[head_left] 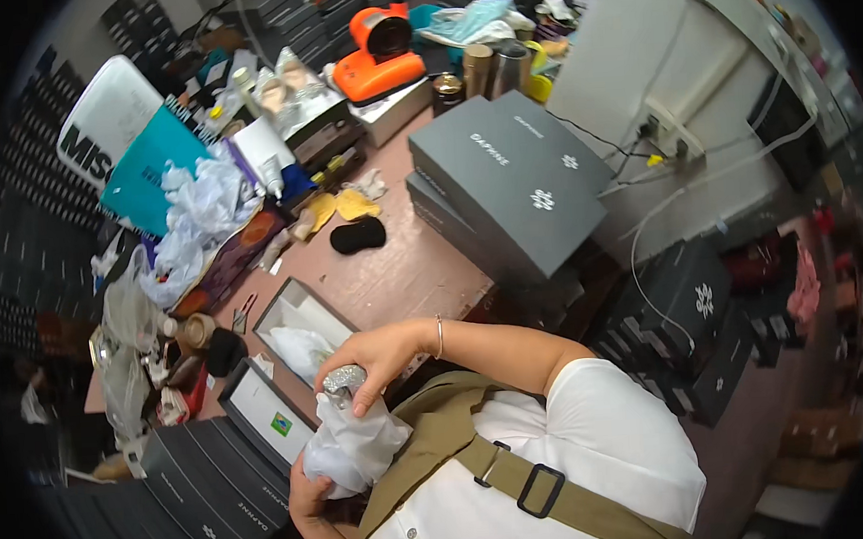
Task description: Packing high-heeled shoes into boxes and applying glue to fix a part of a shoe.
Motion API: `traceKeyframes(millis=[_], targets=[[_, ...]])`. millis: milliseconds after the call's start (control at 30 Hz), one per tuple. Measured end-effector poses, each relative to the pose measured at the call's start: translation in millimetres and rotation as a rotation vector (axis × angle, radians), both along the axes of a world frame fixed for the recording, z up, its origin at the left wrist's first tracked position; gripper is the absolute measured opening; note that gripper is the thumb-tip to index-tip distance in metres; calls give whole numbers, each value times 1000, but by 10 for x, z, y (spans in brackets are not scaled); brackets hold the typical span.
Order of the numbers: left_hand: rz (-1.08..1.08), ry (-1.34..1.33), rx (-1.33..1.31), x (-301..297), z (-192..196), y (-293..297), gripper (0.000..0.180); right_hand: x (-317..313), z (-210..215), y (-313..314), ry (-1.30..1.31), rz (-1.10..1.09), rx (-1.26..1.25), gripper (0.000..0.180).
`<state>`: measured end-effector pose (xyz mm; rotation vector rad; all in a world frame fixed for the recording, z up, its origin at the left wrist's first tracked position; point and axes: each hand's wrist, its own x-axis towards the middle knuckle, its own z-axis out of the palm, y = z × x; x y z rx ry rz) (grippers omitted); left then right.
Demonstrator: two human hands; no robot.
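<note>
A glittery silver shoe (344, 379) pokes out of a thin white bag (353, 440) in front of my body; most of it is hidden inside. My right hand (382, 358) is closed round the exposed silver end, thumb on the near side. Lower down, my left hand (311, 490) grips the bag from its left side, its fingers partly hidden. Just beyond them lies an open shoe box (337, 325) with a white wrapped bundle (301, 350) in it. Left of the hands is the grey-rimmed box lid (253, 401), its white inside showing a green sticker.
Stacked grey shoe boxes (515, 177) stand at the table's right edge, more boxes (190, 497) at lower left. Farther back on the pink table (421, 260) are a black oval pad (358, 235), yellow cloths (350, 204), crumpled plastic bags (203, 198) and an orange device (377, 62).
</note>
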<state>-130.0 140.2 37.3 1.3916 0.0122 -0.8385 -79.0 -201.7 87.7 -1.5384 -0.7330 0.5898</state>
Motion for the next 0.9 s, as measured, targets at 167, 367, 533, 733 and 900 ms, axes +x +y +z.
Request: traceKeyframes(millis=[167,367,533,733,900], targets=[[170,217,-377,-87,-104,-36,91,-842,-465,-117,265,-320,240,56],[-94,-275,21,-91,-130,-13,65,-1687,-445,163,360,-678,459,49],[-159,-67,-36,-551,-402,270,68,-2203,-576,322,373,-754,474,44],[25,31,-257,-1404,-203,-7,69,-2597,-496,503,362,-744,424,53],[114,32,-286,-1463,-214,22,65,-2750,-486,582,231,-722,419,57]])
